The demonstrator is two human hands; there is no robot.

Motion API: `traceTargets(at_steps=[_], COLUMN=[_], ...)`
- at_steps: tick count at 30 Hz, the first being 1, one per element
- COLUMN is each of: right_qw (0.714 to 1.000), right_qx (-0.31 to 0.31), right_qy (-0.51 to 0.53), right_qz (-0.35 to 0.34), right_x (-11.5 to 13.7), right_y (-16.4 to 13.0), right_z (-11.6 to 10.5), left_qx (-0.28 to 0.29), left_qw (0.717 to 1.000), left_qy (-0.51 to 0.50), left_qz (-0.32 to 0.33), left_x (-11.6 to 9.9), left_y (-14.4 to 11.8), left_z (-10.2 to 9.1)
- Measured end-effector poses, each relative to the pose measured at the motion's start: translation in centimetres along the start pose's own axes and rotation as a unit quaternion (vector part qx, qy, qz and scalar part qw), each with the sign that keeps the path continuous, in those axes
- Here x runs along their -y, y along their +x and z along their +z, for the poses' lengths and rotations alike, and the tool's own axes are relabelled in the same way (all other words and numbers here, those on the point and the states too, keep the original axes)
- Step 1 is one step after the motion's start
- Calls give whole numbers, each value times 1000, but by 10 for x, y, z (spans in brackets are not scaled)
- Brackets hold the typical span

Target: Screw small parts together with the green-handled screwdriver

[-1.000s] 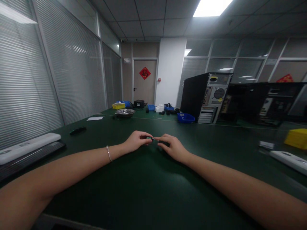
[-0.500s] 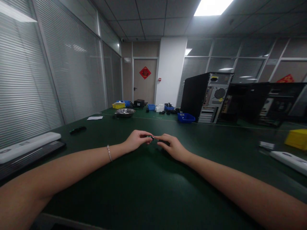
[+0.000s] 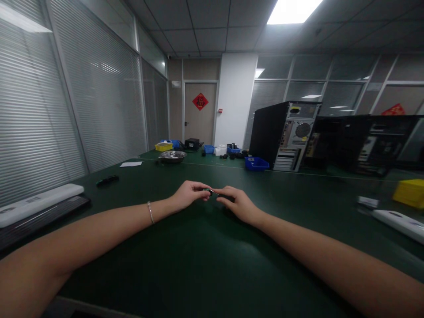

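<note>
This looks like an office turned electronics workshop. Glass partition walls with closed grey blinds and a grid ceiling with a bright panel light say office; the long dark green bench mat, black desktop computer towers with open backs, and small blue plastic parts bins say repair or assembly work.

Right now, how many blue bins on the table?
3, possibly more hidden: blue bin beside the computer tower; two small ones at the far end. Another bluish shape behind the yellow bin is unclear.
</note>
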State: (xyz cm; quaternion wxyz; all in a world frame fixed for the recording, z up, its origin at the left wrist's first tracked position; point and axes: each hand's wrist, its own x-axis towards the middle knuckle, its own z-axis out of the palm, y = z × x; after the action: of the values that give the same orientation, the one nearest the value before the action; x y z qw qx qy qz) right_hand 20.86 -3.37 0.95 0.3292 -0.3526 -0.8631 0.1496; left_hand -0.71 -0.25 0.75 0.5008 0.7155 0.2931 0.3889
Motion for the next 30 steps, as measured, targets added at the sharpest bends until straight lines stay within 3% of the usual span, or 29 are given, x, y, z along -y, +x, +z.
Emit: traceTargets(at_steps=[12, 16, 22, 30], right_qw=[1000, 1000, 999, 1000], right_qx=[-14, -28, 5, 13], right_qy=[-17, 14, 32, 4], right_qz=[10, 4, -33, -15], right_x=[10, 10, 10, 12], right_y=[-1, -1, -2, -3], right_z=[1, 1, 0, -3], left_qx=[-40, -18, 48, 53], left_qw=[997, 998, 994, 998], left_qy=[16, 21, -97, -7], left_qz=[65, 55, 23, 39], left_x=[1, 0, 1, -6], left_y=[-2, -3, -2, -3], left_z=[-5, -3, 2, 4])
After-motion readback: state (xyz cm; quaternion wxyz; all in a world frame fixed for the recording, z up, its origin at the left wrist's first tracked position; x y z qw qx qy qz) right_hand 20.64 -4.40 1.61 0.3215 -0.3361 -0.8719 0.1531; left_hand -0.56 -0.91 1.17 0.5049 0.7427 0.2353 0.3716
